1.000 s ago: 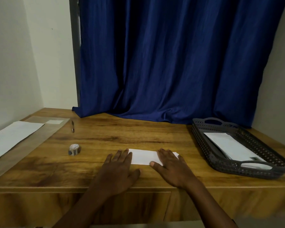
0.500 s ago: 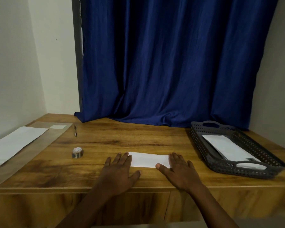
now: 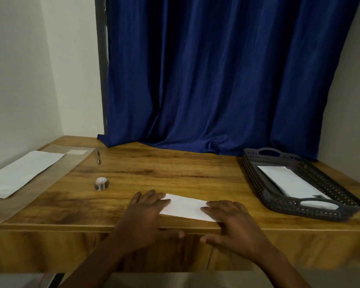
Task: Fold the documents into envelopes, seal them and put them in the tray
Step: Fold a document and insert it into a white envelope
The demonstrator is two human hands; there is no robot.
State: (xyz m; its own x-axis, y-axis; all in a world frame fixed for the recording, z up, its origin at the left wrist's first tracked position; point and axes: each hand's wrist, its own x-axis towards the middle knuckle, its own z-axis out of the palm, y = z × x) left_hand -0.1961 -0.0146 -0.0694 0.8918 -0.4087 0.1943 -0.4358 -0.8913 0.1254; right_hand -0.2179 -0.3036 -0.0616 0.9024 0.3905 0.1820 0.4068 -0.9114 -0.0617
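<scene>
Head view: the white envelope lies flat near the front edge of the worktop, between the left hand and right hand, both spread flat, fingers straight, pressing its ends. Its long axis runs left to right, the right end slightly nearer. It looks light, thin and bendable, likely slippery on wood; best pinched at a short edge. The tray sits to the right

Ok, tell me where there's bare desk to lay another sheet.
Free: the wood between the tape roll, pen, curtain and tray. Crowded: the front edge, where both hands press the paper.
</scene>
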